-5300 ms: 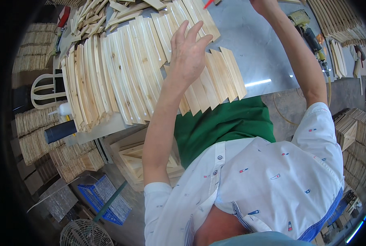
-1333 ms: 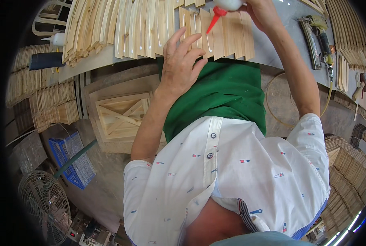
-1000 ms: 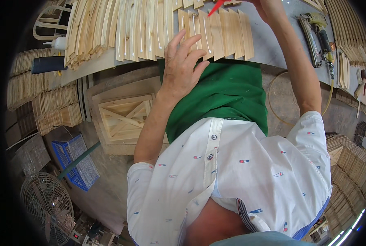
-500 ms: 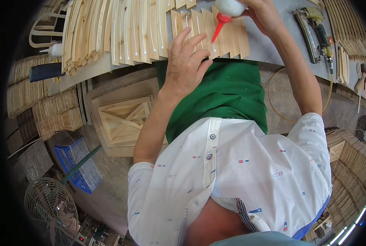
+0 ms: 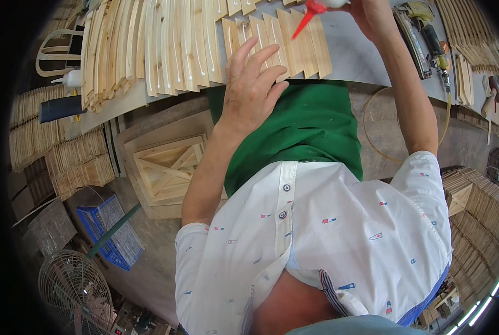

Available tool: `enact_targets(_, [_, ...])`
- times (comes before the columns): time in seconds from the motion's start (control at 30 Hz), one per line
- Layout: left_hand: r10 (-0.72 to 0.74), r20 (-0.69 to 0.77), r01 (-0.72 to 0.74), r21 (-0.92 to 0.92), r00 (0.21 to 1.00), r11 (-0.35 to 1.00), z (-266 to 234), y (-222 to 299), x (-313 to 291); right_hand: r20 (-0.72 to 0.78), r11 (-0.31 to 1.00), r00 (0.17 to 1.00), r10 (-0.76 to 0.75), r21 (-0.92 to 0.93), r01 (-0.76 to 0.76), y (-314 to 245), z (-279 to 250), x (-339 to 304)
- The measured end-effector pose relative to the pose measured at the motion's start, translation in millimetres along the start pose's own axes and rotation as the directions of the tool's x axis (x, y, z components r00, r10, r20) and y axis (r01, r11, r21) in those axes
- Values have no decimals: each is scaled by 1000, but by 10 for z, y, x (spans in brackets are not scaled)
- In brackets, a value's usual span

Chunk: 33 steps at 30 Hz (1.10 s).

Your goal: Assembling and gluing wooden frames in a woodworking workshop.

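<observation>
My right hand (image 5: 371, 18) is closed around a white glue bottle (image 5: 334, 3), partly cut off by the top edge. Its red nozzle (image 5: 310, 18) tilts down to the left, with the tip over a wooden slat (image 5: 295, 50) in a short row. Several slats left of the tip carry white glue lines. My left hand (image 5: 252, 92) is spread open, palm down, over the near ends of this row; whether its fingertips touch the wood I cannot tell. A longer row of slats with glue lines (image 5: 177, 50) lies to its left.
A nail gun (image 5: 423, 42) with a yellow hose lies on the grey table (image 5: 361, 61) at right. Another white bottle (image 5: 70, 79) is at the left edge. Wooden frames (image 5: 168, 170) lean below the table, near a blue crate (image 5: 110, 231) and a fan (image 5: 76, 293).
My right hand has carried the glue bottle farther away, and the nozzle tip has moved up from the slats' near ends. My left hand stays spread in nearly the same place.
</observation>
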<state>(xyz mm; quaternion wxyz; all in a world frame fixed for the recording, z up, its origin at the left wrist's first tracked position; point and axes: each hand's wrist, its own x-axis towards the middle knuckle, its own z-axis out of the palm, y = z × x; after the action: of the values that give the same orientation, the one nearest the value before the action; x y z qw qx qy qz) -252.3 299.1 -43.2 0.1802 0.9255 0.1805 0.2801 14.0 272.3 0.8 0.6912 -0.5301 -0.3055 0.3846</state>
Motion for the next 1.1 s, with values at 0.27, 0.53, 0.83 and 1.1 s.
enact_targets(0.27, [39, 63, -40, 12, 997, 999, 93, 18, 81, 136, 992, 983, 122, -41, -117, 241, -141, -119])
enact_targets(0.53, [28, 59, -29, 28, 998, 999, 95, 52, 93, 79, 993, 997, 0, -120, 10, 169, -20, 322])
enact_targets(0.83, [55, 25, -54, -24, 998, 998, 113, 112, 107, -45, 999, 998, -44, -15, 43, -76, -93, -17])
enact_targets(1.1, [94, 46, -92, -42, 995, 995, 211, 152, 156, 75, 996, 993, 93, -27, -91, 116, -293, -300])
